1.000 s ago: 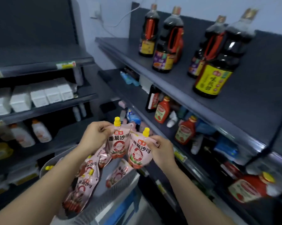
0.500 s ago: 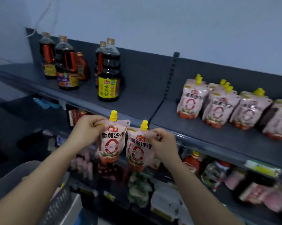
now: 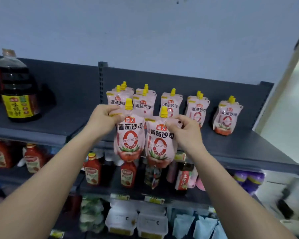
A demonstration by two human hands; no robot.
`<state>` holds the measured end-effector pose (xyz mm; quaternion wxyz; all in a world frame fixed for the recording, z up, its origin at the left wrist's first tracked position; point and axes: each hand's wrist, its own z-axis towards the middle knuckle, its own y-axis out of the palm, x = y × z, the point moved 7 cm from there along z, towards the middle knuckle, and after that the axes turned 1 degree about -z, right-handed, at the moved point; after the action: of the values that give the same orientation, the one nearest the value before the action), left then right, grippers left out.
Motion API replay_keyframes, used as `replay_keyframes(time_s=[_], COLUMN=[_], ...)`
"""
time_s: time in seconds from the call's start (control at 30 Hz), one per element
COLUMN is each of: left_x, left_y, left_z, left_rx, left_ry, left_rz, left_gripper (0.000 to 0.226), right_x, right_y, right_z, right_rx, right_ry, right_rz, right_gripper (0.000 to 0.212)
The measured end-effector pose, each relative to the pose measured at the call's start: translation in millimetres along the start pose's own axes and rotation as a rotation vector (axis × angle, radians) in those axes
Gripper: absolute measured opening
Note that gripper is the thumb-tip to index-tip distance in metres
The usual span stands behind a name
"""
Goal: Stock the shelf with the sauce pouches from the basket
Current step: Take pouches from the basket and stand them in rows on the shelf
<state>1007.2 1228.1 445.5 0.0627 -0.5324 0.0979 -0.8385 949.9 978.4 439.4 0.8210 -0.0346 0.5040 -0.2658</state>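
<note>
Dark top shelf point(image 3: 231, 145) carrying upright pouch rows point(image 3: 197, 109). Left hand point(image 3: 102, 121) and right hand point(image 3: 185, 130) each pinch a sauce pouch point(image 3: 129, 135) by its top corner, hanging before the shelf edge. Likely risk: the soft bases buckle on landing and topple neighbouring rows.

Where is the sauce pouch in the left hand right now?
Head view, centre: the left hand pinches the pouch by its top corner, in the air before the top shelf's front edge, just left of the second pouch in the right hand.
</note>
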Motion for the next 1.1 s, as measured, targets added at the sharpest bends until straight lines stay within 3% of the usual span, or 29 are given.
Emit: replay_keyframes(time_s=[0.2,0.27,0.37,0.67,0.83,1.1], left_x=[21.3,22.2,19.5,-15.1,-37.8,-55.7], left_y=[72.7,88.4,116.0,181.7,198.3,203.9], left_z=[56.2,74.4,104.3,165.9,183.1,194.8], left_rx=[-0.064,-0.067,-0.123,-0.189,-0.175,-0.128], left_ry=[0.005,-0.015,0.016,-0.014,-0.076,-0.153], left_rz=[-0.046,-0.035,-0.034,-0.027,0.005,0.058], left_gripper=[0.015,0.033,0.021,0.032,0.01,0.031], right_x=[10.4,16.9,33.9,104.7,140.4,177.3], right_y=[-66.9,-82.1,-102.0,-119.3,-121.3,-119.9], right_z=[47.7,64.8,90.0,147.8,165.8,183.4], right_rx=[0.084,0.099,0.134,0.156,0.15,0.121], right_ry=[-0.016,-0.022,-0.023,0.077,0.147,0.253], right_rz=[-0.047,-0.08,-0.092,-0.125,-0.138,-0.006], right_gripper=[0.016,0.011,0.025,0.023,0.019,0.013])
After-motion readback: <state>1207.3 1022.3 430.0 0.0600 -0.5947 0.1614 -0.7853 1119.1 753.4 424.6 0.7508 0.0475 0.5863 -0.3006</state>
